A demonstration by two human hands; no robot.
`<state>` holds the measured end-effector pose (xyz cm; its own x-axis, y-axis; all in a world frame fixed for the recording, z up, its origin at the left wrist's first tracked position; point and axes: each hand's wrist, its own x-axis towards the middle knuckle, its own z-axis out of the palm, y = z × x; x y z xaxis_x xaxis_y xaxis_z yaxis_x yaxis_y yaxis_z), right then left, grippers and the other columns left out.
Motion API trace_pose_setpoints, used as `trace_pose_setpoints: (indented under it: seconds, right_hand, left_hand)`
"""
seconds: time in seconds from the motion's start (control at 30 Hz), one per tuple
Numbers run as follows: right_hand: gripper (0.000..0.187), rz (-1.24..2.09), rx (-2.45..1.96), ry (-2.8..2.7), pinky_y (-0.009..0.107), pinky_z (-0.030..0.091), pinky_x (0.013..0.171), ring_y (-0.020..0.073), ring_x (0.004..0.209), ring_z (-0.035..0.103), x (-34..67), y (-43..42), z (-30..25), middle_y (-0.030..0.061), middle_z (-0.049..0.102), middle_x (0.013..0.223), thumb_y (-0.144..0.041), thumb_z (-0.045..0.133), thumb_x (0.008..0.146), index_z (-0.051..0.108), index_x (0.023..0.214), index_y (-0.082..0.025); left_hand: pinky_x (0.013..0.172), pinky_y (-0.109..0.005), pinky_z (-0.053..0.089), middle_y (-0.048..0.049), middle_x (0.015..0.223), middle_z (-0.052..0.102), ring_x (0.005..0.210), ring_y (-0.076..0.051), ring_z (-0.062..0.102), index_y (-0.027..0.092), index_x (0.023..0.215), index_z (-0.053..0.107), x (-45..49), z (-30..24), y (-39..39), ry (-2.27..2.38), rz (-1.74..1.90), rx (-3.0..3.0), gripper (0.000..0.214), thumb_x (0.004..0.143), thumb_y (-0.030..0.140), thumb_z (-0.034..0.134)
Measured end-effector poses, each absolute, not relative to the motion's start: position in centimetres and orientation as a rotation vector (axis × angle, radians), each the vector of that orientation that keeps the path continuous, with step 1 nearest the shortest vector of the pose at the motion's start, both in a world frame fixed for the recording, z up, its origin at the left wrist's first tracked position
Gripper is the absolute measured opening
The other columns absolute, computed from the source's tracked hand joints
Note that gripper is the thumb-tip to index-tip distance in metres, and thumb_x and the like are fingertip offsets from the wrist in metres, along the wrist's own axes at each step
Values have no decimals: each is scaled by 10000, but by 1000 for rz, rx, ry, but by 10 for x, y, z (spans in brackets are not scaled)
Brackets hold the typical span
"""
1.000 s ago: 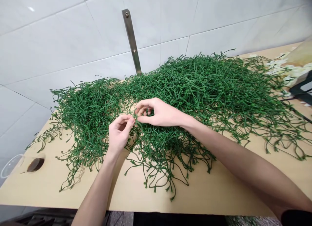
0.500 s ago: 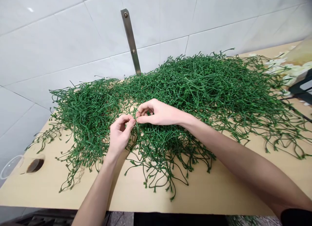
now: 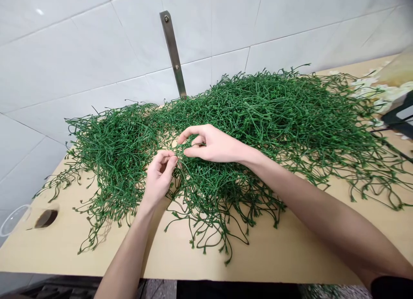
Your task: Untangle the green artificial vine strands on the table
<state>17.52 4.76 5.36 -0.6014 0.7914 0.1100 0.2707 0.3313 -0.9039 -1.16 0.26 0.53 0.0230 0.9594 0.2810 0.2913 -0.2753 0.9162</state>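
Thin green artificial plant stems with small forked tips lie in a tangled heap (image 3: pixel 258 105) across the table. My left hand (image 3: pixel 158 174) is closed, thumb and forefinger pinching a green plastic stem (image 3: pixel 182 172) at the heap's middle. Just right of it, my right hand (image 3: pixel 213 144) hovers over the stems with thumb and forefinger apart and the other fingers curled. Nothing shows between its fingertips. A smaller mound of the same stems (image 3: pixel 109 148) lies to the left of my hands.
A clear plastic cup (image 3: pixel 47 218) with dark liquid lies or stands at the table's left edge. White flowers (image 3: pixel 371 88) and a black frame-like object (image 3: pixel 400 118) are at the right. Behind, a metal bracket (image 3: pixel 173 53) is bolted to the tiled wall. Pale wood-coloured tabletop (image 3: pixel 274 256) runs along the front.
My right hand has drawn slightly up and away from my left, its thumb and forefinger parting. The left hand keeps its pinch almost in place.
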Motion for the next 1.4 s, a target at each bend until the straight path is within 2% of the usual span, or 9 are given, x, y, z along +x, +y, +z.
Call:
trace_pose_setpoints:
  seconds: [0.13, 0.2, 0.27, 0.4, 0.57, 0.87, 1.0, 1.2, 1.4]
  right_hand:
    - [146, 841, -913, -2157, 309, 408, 789, 143, 796, 565, 180, 50, 56, 40, 685, 845, -198, 573, 808, 692, 869, -139]
    - [169, 674, -956, -2197, 399, 343, 955, 209, 1021, 553, 180, 47, 58, 69, 700, 1013, -212, 562, 814, 713, 866, -155]
    - [200, 596, -990, -2244, 462, 275, 1005, 244, 1096, 518, 178, 42, 59, 79, 701, 1036, -233, 557, 816, 722, 908, -167]
    - [215, 561, -951, -2376, 477, 270, 967, 253, 1031, 531, 171, 36, 56, 92, 707, 919, -250, 535, 823, 725, 842, -152]
    - [166, 742, -932, -2353, 387, 319, 919, 180, 863, 549, 165, 37, 51, 46, 688, 828, -195, 537, 808, 693, 767, -152]
    - [274, 829, -931, -2327, 285, 341, 725, 108, 640, 468, 170, 42, 54, 3, 603, 666, -323, 557, 870, 651, 695, -134]
    - [207, 951, -822, -2266, 276, 359, 710, 119, 693, 521, 172, 47, 50, 18, 657, 751, -297, 589, 838, 698, 785, -129]
    - [236, 599, -875, -2401, 434, 257, 920, 216, 941, 506, 169, 41, 48, 51, 661, 756, -290, 535, 823, 725, 751, -170]
    - [287, 593, -962, -2336, 413, 242, 878, 196, 893, 495, 166, 35, 51, 44, 633, 755, -323, 502, 813, 660, 628, -170]
  left_hand:
    - [530, -212, 360, 19, 635, 574, 560, -96, 471, 180, 812, 589, -15, 3, 4, 1291, 1327, 1632, 238, 850, 413, 620]
    - [543, -214, 371, 17, 638, 585, 574, -99, 494, 181, 820, 595, -15, 2, 4, 1271, 1324, 1628, 222, 862, 399, 610]
    - [550, -216, 376, 18, 638, 589, 581, -101, 508, 182, 830, 600, -14, 1, 5, 1253, 1324, 1622, 212, 864, 391, 610]
    - [545, -215, 368, 24, 629, 572, 570, -95, 488, 180, 815, 601, -13, 1, 5, 1232, 1325, 1623, 225, 850, 400, 627]
    - [481, -216, 297, 61, 527, 433, 487, -76, 343, 171, 808, 602, -11, 5, 2, 1268, 1294, 1634, 265, 837, 432, 634]
    - [499, -234, 350, 9, 573, 595, 516, -101, 468, 165, 753, 670, -12, 7, 1, 1178, 1219, 1684, 283, 859, 421, 608]
    - [473, -234, 330, 12, 553, 589, 486, -98, 447, 174, 741, 645, -13, 5, 0, 1169, 1249, 1601, 290, 843, 445, 625]
    - [417, -220, 272, 14, 550, 597, 432, -76, 375, 166, 741, 625, -9, 6, -2, 1213, 1233, 1662, 328, 844, 478, 611]
    - [412, -226, 259, 8, 561, 606, 422, -74, 359, 164, 753, 651, -5, 8, -5, 1272, 1232, 1728, 295, 857, 437, 604]
